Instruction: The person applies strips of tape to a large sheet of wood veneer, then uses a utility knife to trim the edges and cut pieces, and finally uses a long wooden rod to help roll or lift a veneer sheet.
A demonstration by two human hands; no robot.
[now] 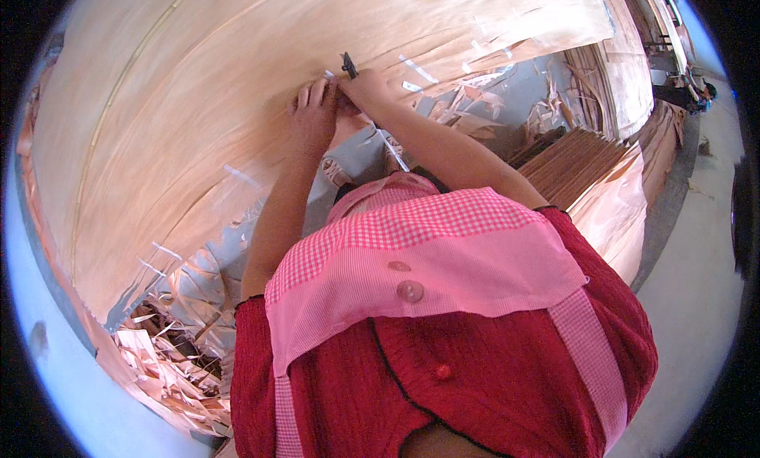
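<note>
A large sheet of pale wood veneer [198, 78] spreads in front of me, with thin cracks and a ragged near edge. My left hand [315, 117] lies on it near that edge, its fingers stretched out and slightly apart. Close beside it, my right hand [366, 90] is closed round a small black tool [349, 64]; only its upper end shows, and its working end is hidden. A narrow white tape strip [393, 151] hangs below the hands. Several short white tape pieces [418, 68] are stuck along the veneer's edge.
Torn veneer scraps [170, 371] heap up at the lower left, and more scraps [483, 102] lie right of my hands. A stack of brown veneer sheets [574, 165] stands at the right. My sandalled feet [336, 171] show below the edge. Grey floor [697, 244] runs along the far right.
</note>
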